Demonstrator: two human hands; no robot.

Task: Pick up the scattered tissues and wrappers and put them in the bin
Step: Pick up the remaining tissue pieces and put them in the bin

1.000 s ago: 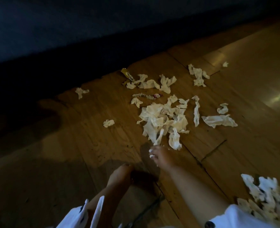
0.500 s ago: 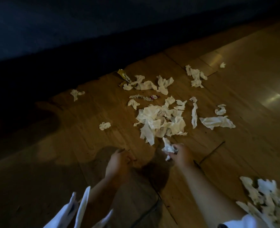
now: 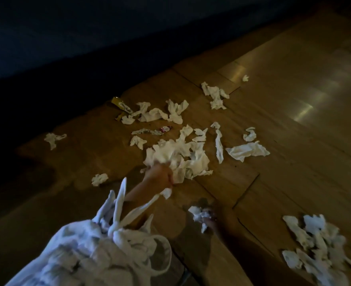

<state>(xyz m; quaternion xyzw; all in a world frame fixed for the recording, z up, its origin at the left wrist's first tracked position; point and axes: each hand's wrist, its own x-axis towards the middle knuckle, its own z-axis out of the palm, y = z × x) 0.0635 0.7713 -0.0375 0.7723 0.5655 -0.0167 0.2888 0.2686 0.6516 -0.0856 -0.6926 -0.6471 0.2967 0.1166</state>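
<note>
The left hand (image 3: 159, 176) has its grip clenched into the near edge of the central heap of tissues (image 3: 183, 155), fingers curled into the paper; half a second ago it lay idle on the floor, so it has only now joined the gathering. The right hand (image 3: 210, 222), dark and blurred, grasps a crumpled tissue wad (image 3: 198, 214); it took that piece at the heap's edge and has drawn it back toward the body, which I judge to be the carry toward the bin (image 3: 162, 263).

The bin has swung into view at lower left, lined with a white bag (image 3: 77, 254) that already holds tissues; one bag strap runs up to just below the left hand, though I cannot tell whether that hand holds it.

Much is left on the wooden floor (image 3: 294, 182): a flat tissue (image 3: 247, 150) right of the heap; a yellow wrapper (image 3: 122, 105) and a small red-and-white wrapper (image 3: 166, 128) beyond it; stray scraps all round; a second heap of tissues (image 3: 315, 244) at lower right. With both hands loaded, the drop into the bin looks to be the step at hand.
</note>
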